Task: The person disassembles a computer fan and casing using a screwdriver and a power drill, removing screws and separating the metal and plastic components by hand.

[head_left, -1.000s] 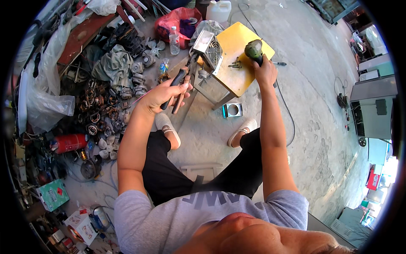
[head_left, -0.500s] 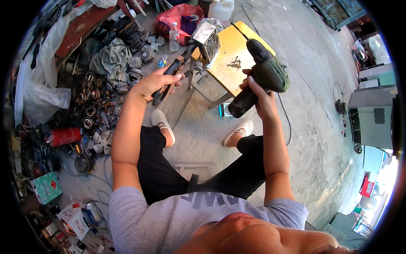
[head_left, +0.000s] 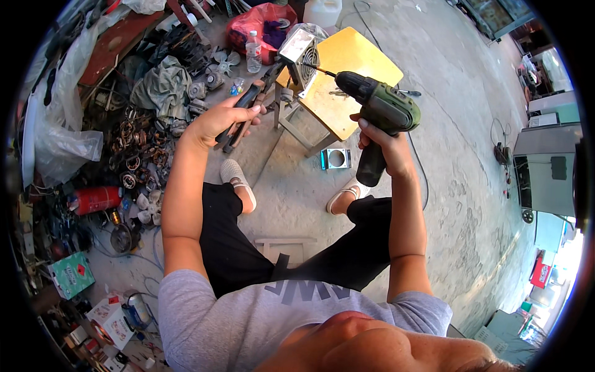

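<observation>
My left hand [head_left: 224, 119] is closed around the dark handles of long pliers [head_left: 249, 97], whose far end reaches up beside a metal box [head_left: 299, 47] with a round fan grille. That box stands at the left edge of a yellow-topped stool [head_left: 362, 56]. Gripped in my right hand [head_left: 390, 146] is a green and black cordless drill [head_left: 389, 106]. Its long thin bit [head_left: 320, 69] points left, the tip lying over the grille in view; contact I cannot tell. Small metal pieces [head_left: 338, 93] on the stool are partly hidden behind the drill.
Motor parts and copper coils [head_left: 130, 149] are heaped on the left. A water bottle [head_left: 253, 53] and a red bag [head_left: 263, 25] stand beyond the pliers. A small blue-and-white box [head_left: 335, 159] sits on the floor by the stool. A cable [head_left: 424, 173] runs along the floor at right.
The drill has swung left and its bit, which pointed up and away, now points at the fan grille. The left hand with the pliers has barely moved.
</observation>
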{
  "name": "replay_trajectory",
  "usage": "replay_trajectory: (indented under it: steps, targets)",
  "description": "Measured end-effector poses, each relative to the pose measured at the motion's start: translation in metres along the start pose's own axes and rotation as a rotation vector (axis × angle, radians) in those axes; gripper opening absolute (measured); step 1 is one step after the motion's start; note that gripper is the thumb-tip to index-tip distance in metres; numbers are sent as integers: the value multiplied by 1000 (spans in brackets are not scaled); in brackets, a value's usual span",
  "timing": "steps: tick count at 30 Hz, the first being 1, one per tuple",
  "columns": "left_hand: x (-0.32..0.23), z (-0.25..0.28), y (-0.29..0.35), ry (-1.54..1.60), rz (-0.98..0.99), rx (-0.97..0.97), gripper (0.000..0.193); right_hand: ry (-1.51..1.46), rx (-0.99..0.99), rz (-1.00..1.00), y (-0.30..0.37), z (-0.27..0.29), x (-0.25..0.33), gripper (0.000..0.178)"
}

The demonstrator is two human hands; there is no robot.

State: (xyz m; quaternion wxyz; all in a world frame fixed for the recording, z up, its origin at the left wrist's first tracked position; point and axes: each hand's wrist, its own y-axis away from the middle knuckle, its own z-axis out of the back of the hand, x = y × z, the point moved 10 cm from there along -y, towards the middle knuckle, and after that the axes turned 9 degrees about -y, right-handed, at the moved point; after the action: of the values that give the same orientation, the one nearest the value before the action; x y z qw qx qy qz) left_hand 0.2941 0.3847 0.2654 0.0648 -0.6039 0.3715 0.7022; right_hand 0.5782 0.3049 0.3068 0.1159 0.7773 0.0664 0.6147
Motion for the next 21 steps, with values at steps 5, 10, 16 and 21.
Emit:
replay_trajectory:
  steps: [5,10,16,21]
  targets:
    - [1,0,-1,-18,5,-3,61,20,-6,-9,-3,-2,-1,30]
    - [-4,-3,3,-27,18,-13,59,15,2,-10,-6,-1,-3,31]
    - [-4,-3,4,-44,19,-7,58,16,18,-7,-6,-3,-3,31]
    - [-6,-4,4,-51,11,-15,57,-5,20,-8,-8,1,-5,32]
